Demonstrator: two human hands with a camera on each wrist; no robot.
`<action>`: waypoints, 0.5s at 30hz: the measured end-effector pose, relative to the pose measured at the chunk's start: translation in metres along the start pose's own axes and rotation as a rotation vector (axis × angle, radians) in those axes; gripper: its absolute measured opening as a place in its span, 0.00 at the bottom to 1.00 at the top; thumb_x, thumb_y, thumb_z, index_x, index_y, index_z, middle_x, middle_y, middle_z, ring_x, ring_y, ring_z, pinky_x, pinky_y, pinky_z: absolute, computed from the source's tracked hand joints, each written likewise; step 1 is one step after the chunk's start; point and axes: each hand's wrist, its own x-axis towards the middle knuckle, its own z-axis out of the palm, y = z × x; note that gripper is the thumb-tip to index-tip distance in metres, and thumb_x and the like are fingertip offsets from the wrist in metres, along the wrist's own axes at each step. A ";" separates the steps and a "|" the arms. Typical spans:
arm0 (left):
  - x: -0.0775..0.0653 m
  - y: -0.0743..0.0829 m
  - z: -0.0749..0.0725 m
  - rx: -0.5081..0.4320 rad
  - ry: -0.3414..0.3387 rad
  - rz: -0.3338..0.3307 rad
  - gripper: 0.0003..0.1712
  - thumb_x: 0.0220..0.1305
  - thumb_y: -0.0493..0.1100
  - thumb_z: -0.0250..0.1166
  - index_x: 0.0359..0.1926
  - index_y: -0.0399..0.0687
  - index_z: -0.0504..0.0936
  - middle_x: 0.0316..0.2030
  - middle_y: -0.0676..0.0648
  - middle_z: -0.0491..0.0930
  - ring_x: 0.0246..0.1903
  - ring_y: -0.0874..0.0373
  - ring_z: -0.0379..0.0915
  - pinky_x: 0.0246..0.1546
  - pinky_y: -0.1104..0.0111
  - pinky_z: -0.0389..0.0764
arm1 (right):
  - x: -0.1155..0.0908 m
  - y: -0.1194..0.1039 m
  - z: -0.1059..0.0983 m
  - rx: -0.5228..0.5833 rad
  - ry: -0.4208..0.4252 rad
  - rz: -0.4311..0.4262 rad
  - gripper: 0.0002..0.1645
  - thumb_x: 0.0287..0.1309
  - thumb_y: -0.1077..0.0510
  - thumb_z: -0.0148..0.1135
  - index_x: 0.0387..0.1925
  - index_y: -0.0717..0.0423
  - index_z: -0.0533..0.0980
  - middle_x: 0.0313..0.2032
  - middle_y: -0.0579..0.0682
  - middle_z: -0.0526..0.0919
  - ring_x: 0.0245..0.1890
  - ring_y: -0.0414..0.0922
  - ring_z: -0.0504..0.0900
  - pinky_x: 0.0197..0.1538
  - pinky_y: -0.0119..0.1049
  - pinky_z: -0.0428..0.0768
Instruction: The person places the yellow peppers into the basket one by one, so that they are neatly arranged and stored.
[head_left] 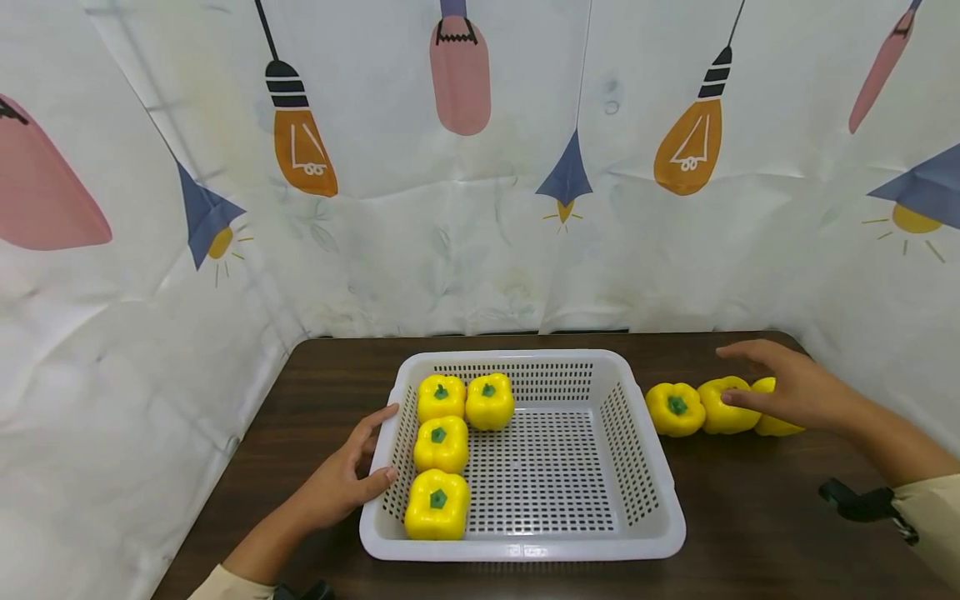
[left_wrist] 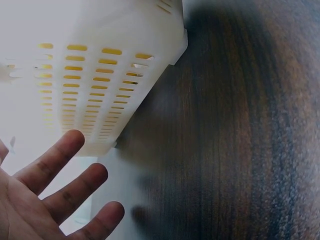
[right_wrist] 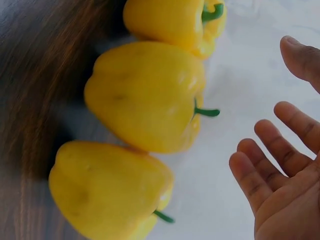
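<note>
A white perforated plastic basket (head_left: 525, 550) sits on the table with several yellow bell peppers (head_left: 437, 512) inside, in a column along its left wall plus one beside the column at the back. My left hand (head_left: 337, 483) is at the basket's left rim, thumb and fingertips right by the edge; in the left wrist view its fingers (left_wrist: 82, 182) are extended and spread. To the basket's right, three more yellow bell peppers (head_left: 677, 408) stand in a row. Over the right end of that row hovers my right hand (head_left: 806, 392), holding nothing, its fingers (right_wrist: 285, 147) loosely extended beside the peppers (right_wrist: 145, 95).
The dark wood-grain table (head_left: 337, 375) carries the basket and the row of peppers. A white cloth (head_left: 465, 250) printed with lamps and bulbs hangs behind and at both sides of the table. Dark straps (head_left: 862, 504) show at the sleeves.
</note>
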 end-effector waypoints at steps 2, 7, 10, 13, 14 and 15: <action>0.000 0.000 0.000 0.004 0.002 -0.002 0.48 0.71 0.46 0.63 0.80 0.61 0.43 0.66 0.29 0.69 0.50 0.43 0.81 0.36 0.62 0.88 | -0.003 0.005 0.000 0.003 0.009 0.002 0.39 0.59 0.50 0.75 0.66 0.61 0.71 0.64 0.66 0.71 0.58 0.69 0.74 0.53 0.71 0.73; -0.001 0.001 0.000 0.005 0.002 -0.001 0.48 0.70 0.46 0.63 0.80 0.60 0.43 0.66 0.29 0.69 0.50 0.43 0.80 0.36 0.62 0.88 | -0.010 0.015 -0.002 -0.022 0.034 0.012 0.38 0.59 0.51 0.76 0.66 0.60 0.71 0.63 0.65 0.72 0.58 0.69 0.73 0.53 0.71 0.73; -0.001 0.000 0.001 0.007 0.004 -0.004 0.47 0.71 0.46 0.62 0.80 0.61 0.43 0.65 0.29 0.70 0.50 0.43 0.81 0.36 0.62 0.88 | -0.014 0.020 -0.004 -0.021 0.032 0.025 0.38 0.59 0.52 0.75 0.66 0.61 0.71 0.63 0.66 0.71 0.59 0.71 0.72 0.52 0.73 0.72; -0.001 0.000 0.001 0.012 0.004 0.001 0.47 0.71 0.46 0.63 0.80 0.61 0.43 0.64 0.30 0.71 0.50 0.43 0.81 0.36 0.62 0.88 | -0.017 0.025 -0.004 -0.008 0.028 0.040 0.39 0.59 0.52 0.75 0.67 0.63 0.70 0.64 0.68 0.70 0.59 0.73 0.70 0.51 0.74 0.71; -0.001 -0.001 0.001 0.015 0.004 0.003 0.47 0.71 0.46 0.63 0.80 0.61 0.44 0.64 0.30 0.71 0.49 0.44 0.81 0.36 0.62 0.88 | -0.018 0.027 -0.003 -0.006 0.027 0.045 0.40 0.59 0.52 0.75 0.67 0.63 0.70 0.64 0.69 0.70 0.59 0.74 0.69 0.51 0.74 0.71; 0.000 -0.001 0.001 0.016 0.005 0.004 0.47 0.70 0.46 0.63 0.80 0.61 0.44 0.64 0.30 0.72 0.49 0.44 0.81 0.36 0.62 0.88 | -0.019 0.029 -0.003 -0.003 0.027 0.054 0.40 0.60 0.52 0.75 0.67 0.64 0.69 0.64 0.70 0.69 0.60 0.74 0.69 0.51 0.74 0.71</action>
